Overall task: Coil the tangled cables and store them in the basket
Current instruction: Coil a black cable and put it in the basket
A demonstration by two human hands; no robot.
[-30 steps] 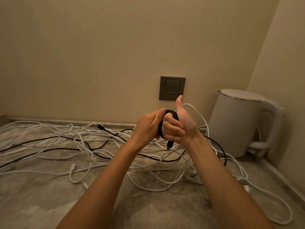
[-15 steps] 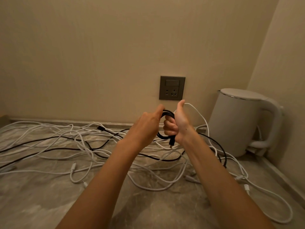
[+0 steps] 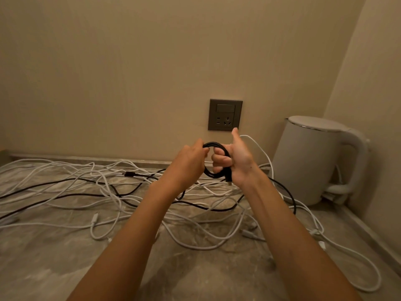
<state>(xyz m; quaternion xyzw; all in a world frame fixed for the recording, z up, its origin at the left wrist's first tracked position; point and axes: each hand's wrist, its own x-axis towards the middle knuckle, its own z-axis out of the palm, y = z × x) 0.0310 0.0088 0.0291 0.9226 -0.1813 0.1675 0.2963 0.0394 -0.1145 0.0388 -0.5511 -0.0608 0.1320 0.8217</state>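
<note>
Head view: right hand (image 3: pixel 237 162) curls round a black cable coil (image 3: pixel 217 145), thumb raised. The left hand (image 3: pixel 189 162) pinches its upper loop above the surface (image 3: pixel 43 268).

- Black cable coil (image 3: pixel 217 145): small tight loops, upright, gripped by right hand (image 3: pixel 237 161), pinched by left hand (image 3: pixel 191 162); plug end hangs below.
- White cables (image 3: pixel 195 247) and black cables (image 3: pixel 130 174): loose tangle spread across the counter (image 3: pixel 65 268).
</note>
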